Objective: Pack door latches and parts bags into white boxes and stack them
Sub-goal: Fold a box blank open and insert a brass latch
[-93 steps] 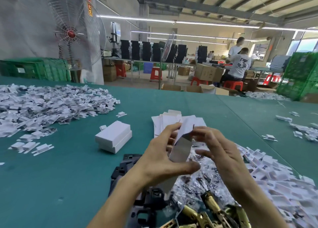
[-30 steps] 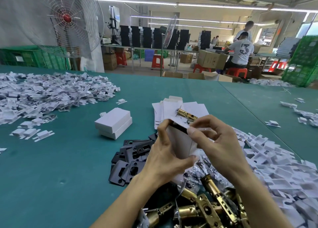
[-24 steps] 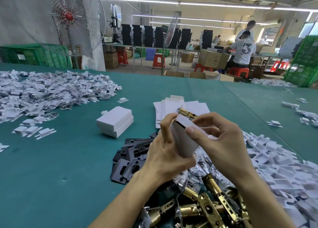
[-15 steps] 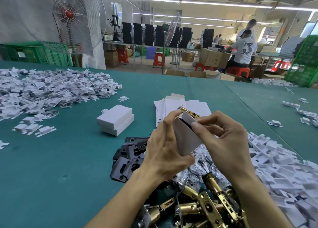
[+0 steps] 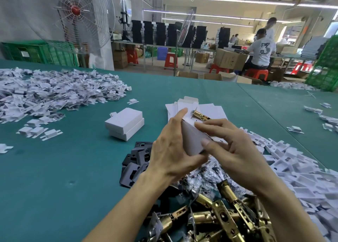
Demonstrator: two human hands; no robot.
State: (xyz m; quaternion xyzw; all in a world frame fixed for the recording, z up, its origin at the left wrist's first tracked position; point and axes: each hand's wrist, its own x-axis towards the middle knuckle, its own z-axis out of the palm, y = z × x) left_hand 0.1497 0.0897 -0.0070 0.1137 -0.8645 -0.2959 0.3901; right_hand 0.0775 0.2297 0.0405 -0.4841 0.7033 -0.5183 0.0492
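Green table (image 5: 73, 168), items left to right.
- Heap of white card inserts (image 5: 54, 90): far left, loose.
- Closed white boxes (image 5: 126, 124): two, stacked, left of centre.
- Black strike plates (image 5: 136, 161): small pile, just left of the left wrist.
- Left hand (image 5: 170, 150): grasps the held white box (image 5: 192, 139) above the table, thumb under its near end.
- Brass latch (image 5: 199, 115): sticks out of that box's open far end.
- Flat box blanks (image 5: 210, 109): on the table behind the hands.
- Right hand (image 5: 236, 150): fingers curled onto the same box, thumb on its side.
- Parts bags (image 5: 210, 174): clear, beneath the hands.
- Pile of brass latches (image 5: 225, 218): near edge.
- Second insert heap (image 5: 296, 168): right.
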